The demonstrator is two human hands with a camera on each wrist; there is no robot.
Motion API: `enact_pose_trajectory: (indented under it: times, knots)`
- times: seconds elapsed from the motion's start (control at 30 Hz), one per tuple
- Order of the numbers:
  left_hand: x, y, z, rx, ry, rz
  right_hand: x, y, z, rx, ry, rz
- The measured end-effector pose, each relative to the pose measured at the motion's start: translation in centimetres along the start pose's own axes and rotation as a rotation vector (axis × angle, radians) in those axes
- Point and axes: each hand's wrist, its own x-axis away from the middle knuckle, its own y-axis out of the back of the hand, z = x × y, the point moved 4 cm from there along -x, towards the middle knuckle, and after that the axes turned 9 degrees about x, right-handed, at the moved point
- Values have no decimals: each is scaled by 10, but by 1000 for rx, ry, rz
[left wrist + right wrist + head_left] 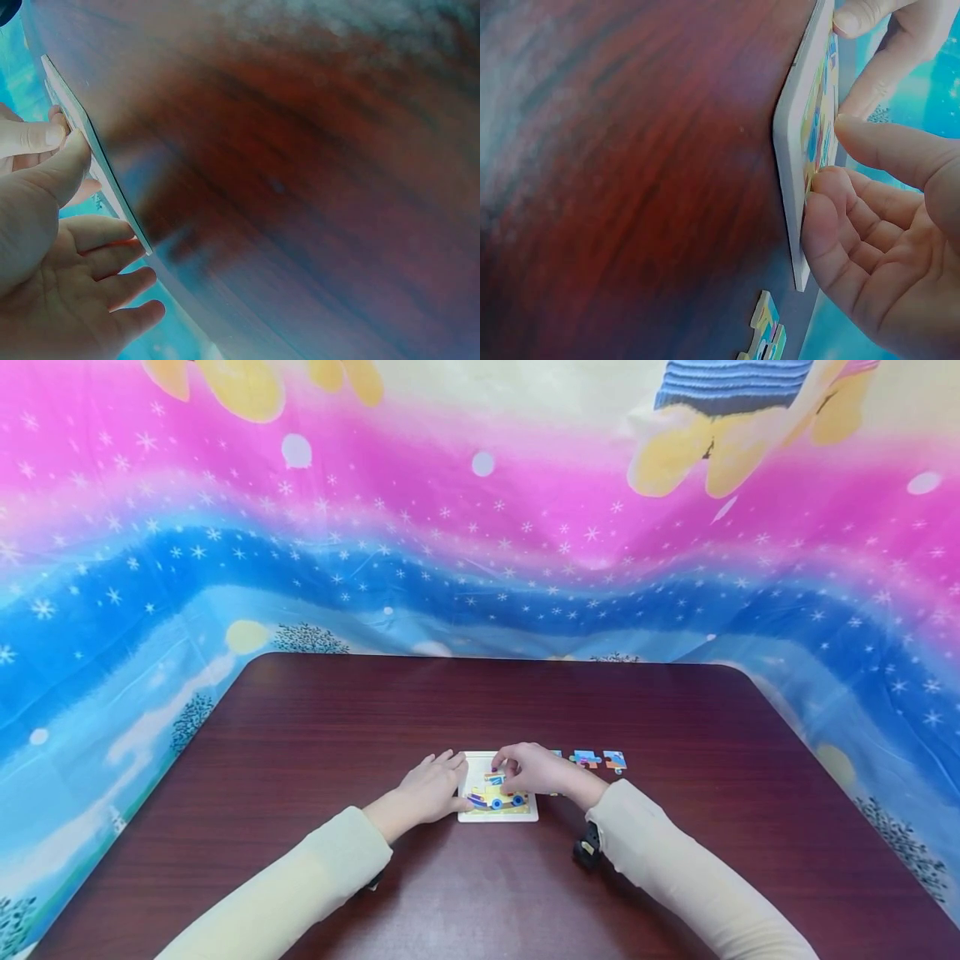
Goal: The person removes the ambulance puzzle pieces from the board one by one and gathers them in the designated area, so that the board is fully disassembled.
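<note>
A white-rimmed jigsaw tray [498, 817] lies on the table, with a yellow car picture partly assembled inside. My left hand [433, 789] rests along its left side, fingers fairly straight, thumb on the lower left rim. Over the right part of the tray, my right hand [534, 770] has curled fingers and pinches a small puzzle piece [496, 779] at the car's top; the fingers hide much of it. Seen from the right wrist, the thumb and fingertips [822, 217] meet the tray's picture side. Loose puzzle pieces [585, 758] lie right of the tray, some partly behind the right wrist.
The dark red-brown wooden table [337, 718] reaches back to a colourful cloth backdrop [480, 552] that hangs around it. Another loose piece [615, 761] is farthest right. A black wrist device [587, 847] sits under the right sleeve.
</note>
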Motion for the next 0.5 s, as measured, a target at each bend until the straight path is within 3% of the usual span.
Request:
enact_pose_trajectory:
  times: [0.5]
  knots:
    - [1, 1, 0, 17, 6, 5, 0, 4, 3, -60, -11, -23]
